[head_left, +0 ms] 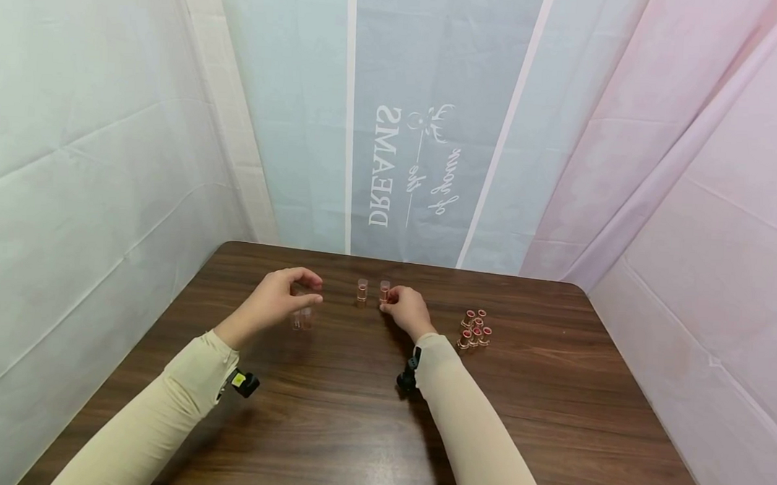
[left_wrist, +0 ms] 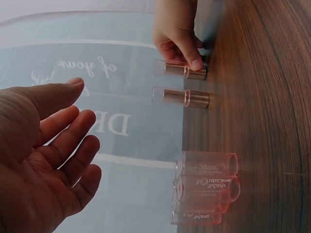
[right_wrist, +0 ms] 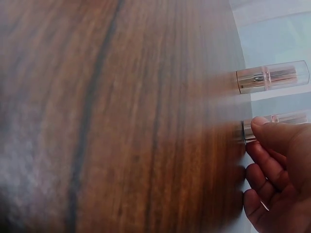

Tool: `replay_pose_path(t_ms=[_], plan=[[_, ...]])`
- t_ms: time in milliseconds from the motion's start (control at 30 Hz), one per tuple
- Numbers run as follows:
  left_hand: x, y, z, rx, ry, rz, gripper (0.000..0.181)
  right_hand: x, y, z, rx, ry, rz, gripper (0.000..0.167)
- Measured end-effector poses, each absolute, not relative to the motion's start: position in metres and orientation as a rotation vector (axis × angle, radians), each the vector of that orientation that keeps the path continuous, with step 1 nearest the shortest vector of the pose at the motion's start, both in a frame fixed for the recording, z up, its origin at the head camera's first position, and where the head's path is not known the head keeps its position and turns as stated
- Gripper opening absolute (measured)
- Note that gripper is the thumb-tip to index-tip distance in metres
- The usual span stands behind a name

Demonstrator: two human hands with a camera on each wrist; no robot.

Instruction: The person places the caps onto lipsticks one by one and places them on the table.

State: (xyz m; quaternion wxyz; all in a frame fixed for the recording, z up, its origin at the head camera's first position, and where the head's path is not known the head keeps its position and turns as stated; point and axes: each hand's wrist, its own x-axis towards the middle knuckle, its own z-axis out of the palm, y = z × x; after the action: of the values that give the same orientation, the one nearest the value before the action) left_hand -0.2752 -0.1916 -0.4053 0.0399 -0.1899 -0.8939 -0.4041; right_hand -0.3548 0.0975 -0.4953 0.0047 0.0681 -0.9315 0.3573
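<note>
My right hand [head_left: 408, 312] pinches the gold base of a capped lipstick [left_wrist: 178, 69] between thumb and fingers. This lipstick stands upright on the table under a clear cap. Beside it, to the left and a little apart, stands a second capped lipstick [right_wrist: 273, 77], untouched. My left hand [head_left: 274, 299] hovers above and beside a cluster of clear pinkish caps [left_wrist: 209, 187], its fingers loosely bent with nothing between them. The left wrist view shows its palm and fingertips, apart from the caps. In the head view, the left hand partly covers the caps.
Several uncapped lipsticks [head_left: 476, 331] with red tops stand in a group to the right of my right hand. All stand on a dark wooden table [head_left: 329, 413]. A printed cloth backdrop [head_left: 435, 71] hangs behind the far edge, with pale cloth [head_left: 91, 186] at the sides.
</note>
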Motion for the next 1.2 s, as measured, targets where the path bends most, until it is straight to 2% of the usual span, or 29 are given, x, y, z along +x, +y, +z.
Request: replay_pose_path(t_ms=[300, 500, 667, 1000, 1200], plan=[[-0.275, -0.198, -0.407, -0.578, -2.757, -1.222, 0.03, -0.352, 0.095, -0.494, 0.222, -2.917, 1.095, 0.018], [-0.277, -0.206, -0.412, -0.551, -2.767, -1.27, 0.032, -0.354, 0.102, -0.49, 0.24, -2.907, 1.078, 0.031], [-0.277, -0.218, -0.419, -0.501, -2.765, -1.264, 0.03, -0.348, 0.113, -0.47, 0.261, -2.852, 0.992, 0.037], [-0.269, -0.238, -0.445, -0.33, -2.772, -1.133, 0.028, -0.321, 0.148, -0.423, 0.369, -2.736, 0.951, 0.038], [-0.266, -0.236, -0.465, -0.228, -2.773, -1.112, 0.029, -0.296, 0.171, -0.409, 0.39, -2.653, 0.994, 0.036]])
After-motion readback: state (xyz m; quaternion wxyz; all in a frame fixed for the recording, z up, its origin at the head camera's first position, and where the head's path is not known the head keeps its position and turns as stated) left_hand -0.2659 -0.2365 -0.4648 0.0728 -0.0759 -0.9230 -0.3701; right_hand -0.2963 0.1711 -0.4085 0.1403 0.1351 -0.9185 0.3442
